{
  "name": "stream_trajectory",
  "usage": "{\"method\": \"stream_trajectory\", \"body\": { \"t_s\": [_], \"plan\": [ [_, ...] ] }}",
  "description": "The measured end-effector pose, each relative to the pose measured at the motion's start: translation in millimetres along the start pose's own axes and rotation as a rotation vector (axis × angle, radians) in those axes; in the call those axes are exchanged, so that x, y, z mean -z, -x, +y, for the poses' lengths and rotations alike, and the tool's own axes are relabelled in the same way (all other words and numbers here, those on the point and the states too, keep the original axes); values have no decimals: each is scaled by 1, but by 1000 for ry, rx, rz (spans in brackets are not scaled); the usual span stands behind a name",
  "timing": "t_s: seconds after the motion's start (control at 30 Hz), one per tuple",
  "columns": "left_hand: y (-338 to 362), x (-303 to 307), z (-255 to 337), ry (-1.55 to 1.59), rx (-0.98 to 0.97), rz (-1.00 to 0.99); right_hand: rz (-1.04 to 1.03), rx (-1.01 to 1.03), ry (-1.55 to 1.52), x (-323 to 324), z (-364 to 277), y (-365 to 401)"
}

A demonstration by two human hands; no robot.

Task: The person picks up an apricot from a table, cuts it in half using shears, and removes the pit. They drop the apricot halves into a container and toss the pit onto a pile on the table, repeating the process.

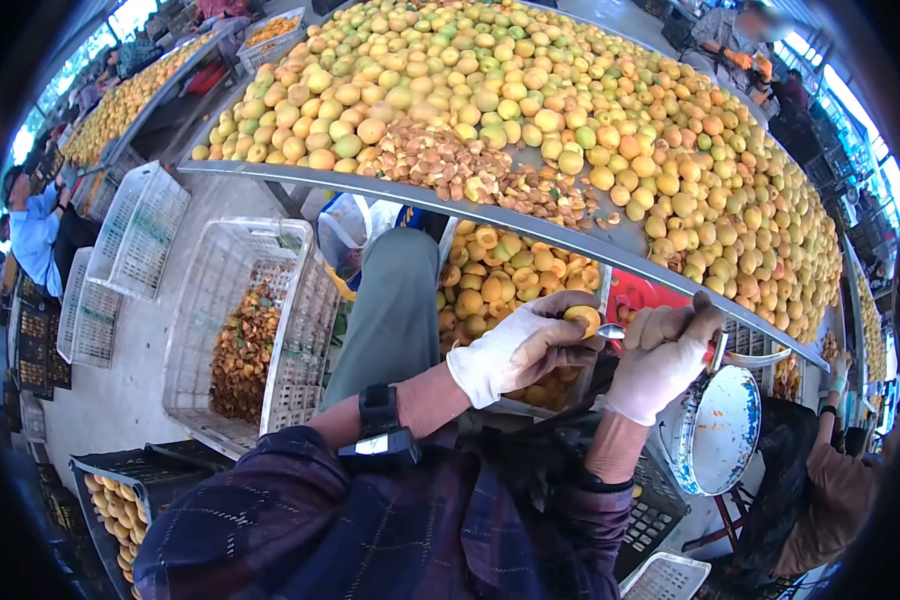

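Observation:
My left hand [515, 350], in a white glove with darkened fingertips, pinches an apricot [582, 318] whose orange flesh faces up. Closed around a small hand tool, my right hand [660, 360] wears a similar glove. The tool's shiny metal tip [611, 331] looks spoon-shaped and sits right at the apricot's edge. Its red end [715, 350] shows past my right fingers, while the grip is hidden. Beneath my hands are many apricot halves [490, 275] in a crate, beside my left knee.
Whole apricots [530, 80] cover a table with a metal edge [450, 206]; brown pit-like pieces [450, 160] lie near that edge. A white crate [305, 360] at left holds similar pieces. A blue-and-white bucket [720, 430] stands at right. People sit on both sides.

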State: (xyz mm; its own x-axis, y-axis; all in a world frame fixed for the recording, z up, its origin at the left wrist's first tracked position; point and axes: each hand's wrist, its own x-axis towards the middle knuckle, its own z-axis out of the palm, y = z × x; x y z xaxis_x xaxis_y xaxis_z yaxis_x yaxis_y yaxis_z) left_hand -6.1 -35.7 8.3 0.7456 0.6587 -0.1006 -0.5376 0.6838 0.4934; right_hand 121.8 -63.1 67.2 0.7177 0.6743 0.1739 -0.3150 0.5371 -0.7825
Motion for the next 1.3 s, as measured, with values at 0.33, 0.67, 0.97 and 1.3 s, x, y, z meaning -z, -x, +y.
{"method": "stream_trajectory", "body": {
  "t_s": [0.33, 0.67, 0.97, 1.3],
  "plan": [
    [-13, -14, -38, 77, -106, 211, 27, -2, 45, 1, 14, 9],
    [-37, 57, -66, -367, -171, 217, -65, -288, -364, 33, 39, -3],
    [-6, 3, -20, 85, 181, 107, -45, -200, 182, 20, -5, -11],
    [-5, -7, 12, -433, -42, -61, -453, -420, 810, 46, 15, 5]
  ]
}}
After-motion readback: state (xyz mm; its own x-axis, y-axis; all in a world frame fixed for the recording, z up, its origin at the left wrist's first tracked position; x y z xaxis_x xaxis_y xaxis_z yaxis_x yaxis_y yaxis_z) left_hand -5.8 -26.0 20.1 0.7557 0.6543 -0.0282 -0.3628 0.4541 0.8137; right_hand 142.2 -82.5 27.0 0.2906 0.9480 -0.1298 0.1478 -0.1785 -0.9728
